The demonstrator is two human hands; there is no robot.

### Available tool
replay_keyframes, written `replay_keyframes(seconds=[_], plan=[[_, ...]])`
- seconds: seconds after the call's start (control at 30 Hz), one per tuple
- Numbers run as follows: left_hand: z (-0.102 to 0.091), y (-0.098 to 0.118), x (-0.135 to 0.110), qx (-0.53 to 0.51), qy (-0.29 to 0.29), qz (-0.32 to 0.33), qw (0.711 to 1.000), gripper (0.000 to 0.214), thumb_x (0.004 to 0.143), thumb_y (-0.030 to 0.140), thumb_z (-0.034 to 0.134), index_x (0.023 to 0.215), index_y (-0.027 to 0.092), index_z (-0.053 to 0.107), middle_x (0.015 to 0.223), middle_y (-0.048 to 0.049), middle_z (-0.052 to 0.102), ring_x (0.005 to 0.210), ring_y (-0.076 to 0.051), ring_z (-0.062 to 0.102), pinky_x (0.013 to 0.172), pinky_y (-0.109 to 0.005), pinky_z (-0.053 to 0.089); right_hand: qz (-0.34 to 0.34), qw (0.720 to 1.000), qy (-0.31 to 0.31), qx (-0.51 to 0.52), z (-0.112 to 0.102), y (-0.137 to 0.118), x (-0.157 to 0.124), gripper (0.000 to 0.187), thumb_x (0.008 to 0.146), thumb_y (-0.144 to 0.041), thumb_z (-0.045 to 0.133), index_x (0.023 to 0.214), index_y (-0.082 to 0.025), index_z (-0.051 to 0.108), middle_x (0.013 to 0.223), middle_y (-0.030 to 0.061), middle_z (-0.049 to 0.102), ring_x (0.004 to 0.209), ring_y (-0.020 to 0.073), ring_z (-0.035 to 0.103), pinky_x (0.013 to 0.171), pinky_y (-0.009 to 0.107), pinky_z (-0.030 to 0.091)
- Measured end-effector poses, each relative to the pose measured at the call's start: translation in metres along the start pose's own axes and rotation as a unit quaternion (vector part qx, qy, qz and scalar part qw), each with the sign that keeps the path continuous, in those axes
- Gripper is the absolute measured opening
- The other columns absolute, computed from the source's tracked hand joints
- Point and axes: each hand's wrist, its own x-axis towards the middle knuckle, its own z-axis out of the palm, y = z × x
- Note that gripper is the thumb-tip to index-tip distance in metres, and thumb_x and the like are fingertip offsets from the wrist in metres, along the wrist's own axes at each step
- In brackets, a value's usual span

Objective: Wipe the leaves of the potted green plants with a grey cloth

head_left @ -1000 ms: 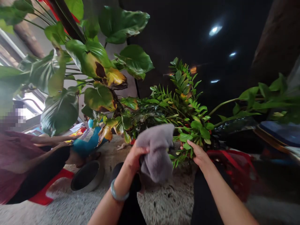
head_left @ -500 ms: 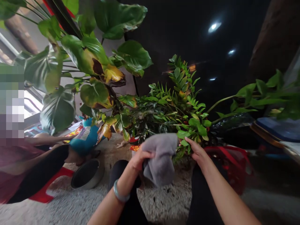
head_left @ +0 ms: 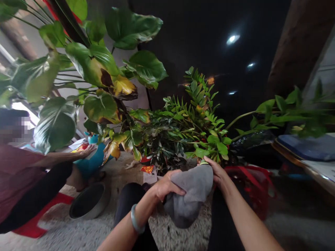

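Note:
My left hand (head_left: 169,186), with a pale bangle on its wrist, grips a grey cloth (head_left: 190,195) that hangs over the ground between my knees. At the cloth's upper right edge, my right hand (head_left: 216,170) is closed, thumb and fingers pinching a green leaf (head_left: 204,162). Most of that leaf is covered by the cloth. Just beyond both hands grows a bushy green plant (head_left: 201,139) with glossy leaflets. Fingers of my right hand behind the cloth are partly hidden.
A large-leaved plant (head_left: 101,106) with browned edges leans in from the left. Another person (head_left: 23,164) sits there on a red stool (head_left: 43,212), near a dark basin (head_left: 90,202). A red bag (head_left: 255,184) stands right, and a card with glittery red (head_left: 149,176) lies ahead.
The cloth has moved lower and to the right, against my right hand, and now covers the leaf there. My view has shifted slightly. The other person's hand has moved over the turquoise object.

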Motion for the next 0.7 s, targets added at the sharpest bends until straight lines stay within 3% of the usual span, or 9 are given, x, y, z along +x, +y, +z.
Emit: replay_keyframes(seconds=[0.1,0.17,0.27,0.33,0.43,0.5,0.6,0.7], plan=[[-0.021,0.034,-0.001,-0.058,0.087,0.111,0.988,0.040,0.035,0.008,0.079,0.073,0.017,0.072,0.067,0.0014,0.070,0.062,-0.017,0.061,0.059,-0.025,0.050,0.004,1.000,0.015,0.005,0.001,-0.004,-0.003,0.012,0.078,-0.020,0.067,0.068,-0.016,0.064,0.054,0.0024,0.068,0.043,0.0147,0.062,0.044,0.024,0.052],[-0.031,0.057,0.012,-0.129,0.175,0.173,0.961,0.043,0.035,0.012,0.079,0.078,0.015,0.072,0.070,-0.0008,0.072,0.062,-0.018,0.063,0.063,-0.029,0.053,0.005,1.000,0.022,0.004,0.003,-0.005,-0.004,0.011,0.079,-0.020,0.067,0.069,-0.017,0.063,0.056,0.0021,0.069,0.044,0.0158,0.063,0.043,0.025,0.052],[-0.036,0.061,0.031,-0.169,0.262,0.194,0.930,0.041,0.037,0.015,0.079,0.077,0.015,0.070,0.069,-0.0011,0.073,0.059,-0.018,0.064,0.063,-0.030,0.054,0.008,1.000,0.029,0.002,0.006,-0.004,-0.002,0.011,0.079,-0.022,0.067,0.070,-0.018,0.063,0.055,0.0019,0.069,0.046,0.0175,0.065,0.044,0.027,0.053],[-0.034,0.045,0.032,-0.130,0.251,0.157,0.946,0.042,0.038,0.012,0.077,0.079,0.015,0.071,0.071,-0.0014,0.074,0.061,-0.018,0.065,0.064,-0.030,0.053,0.008,1.000,0.030,0.001,0.007,-0.003,-0.001,0.009,0.077,-0.022,0.068,0.070,-0.018,0.063,0.054,0.0020,0.069,0.049,0.0192,0.067,0.048,0.029,0.055],[-0.032,0.015,0.012,-0.077,0.159,0.061,0.982,0.041,0.039,0.009,0.075,0.080,0.016,0.072,0.071,-0.0024,0.074,0.065,-0.020,0.066,0.066,-0.031,0.053,0.005,1.000,0.024,0.001,0.005,-0.003,-0.001,0.009,0.075,-0.019,0.069,0.069,-0.018,0.063,0.053,0.0027,0.069,0.055,0.0215,0.070,0.053,0.031,0.057],[-0.032,0.009,-0.004,-0.070,0.112,0.051,0.990,0.042,0.039,0.009,0.075,0.079,0.017,0.073,0.070,-0.0023,0.073,0.068,-0.022,0.066,0.068,-0.031,0.052,0.003,1.000,0.015,-0.002,0.003,-0.003,-0.001,0.008,0.075,-0.019,0.069,0.069,-0.017,0.064,0.055,0.0032,0.069,0.057,0.0215,0.070,0.054,0.030,0.057],[-0.033,0.028,-0.009,-0.090,0.116,0.117,0.982,0.044,0.035,0.010,0.077,0.079,0.018,0.072,0.070,-0.0035,0.072,0.075,-0.025,0.067,0.070,-0.031,0.052,0.002,1.000,-0.002,-0.009,0.001,-0.004,-0.002,0.007,0.074,-0.021,0.070,0.073,-0.016,0.065,0.060,0.0035,0.072,0.056,0.0195,0.070,0.052,0.028,0.056],[-0.029,0.053,0.012,-0.141,0.179,0.152,0.962,0.041,0.034,0.014,0.077,0.075,0.016,0.070,0.069,-0.0038,0.072,0.070,-0.024,0.067,0.069,-0.033,0.054,0.012,1.000,-0.011,-0.016,0.002,-0.003,-0.001,0.008,0.074,-0.022,0.071,0.075,-0.016,0.065,0.062,0.0033,0.072,0.053,0.0185,0.068,0.048,0.027,0.053]])
